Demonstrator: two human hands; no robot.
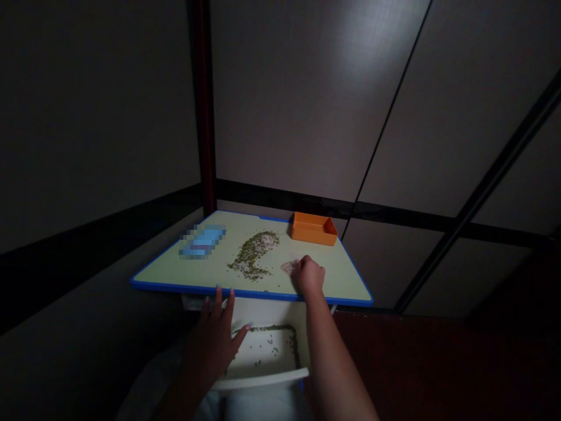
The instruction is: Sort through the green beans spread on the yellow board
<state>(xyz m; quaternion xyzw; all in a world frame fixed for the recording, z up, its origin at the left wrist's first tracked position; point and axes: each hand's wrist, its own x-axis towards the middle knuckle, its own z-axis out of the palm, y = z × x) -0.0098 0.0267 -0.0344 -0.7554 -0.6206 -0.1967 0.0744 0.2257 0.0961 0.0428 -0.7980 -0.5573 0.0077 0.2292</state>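
Small green beans [252,257], like mung beans, lie in a curved, loose spread on the pale tabletop [175,272], with paler pinkish patches among them. My right hand [310,276] is closed in a fist low over the tabletop, right of the beans. A flat, pale pinkish piece [288,268] shows at its fingers; what the fingers grip is hidden. My left hand [221,327] has its fingers spread at the table's blue front edge. Below it is a pulled-out white drawer [263,380] with more beans scattered inside, mostly along its far and right sides.
An orange open box [313,234] stands at the back right of the tabletop. A blurred-out blue flat object [203,242] lies at the left. Dark wall panels [298,117] rise behind and to the left. Dark red floor [394,362] shows at the right.
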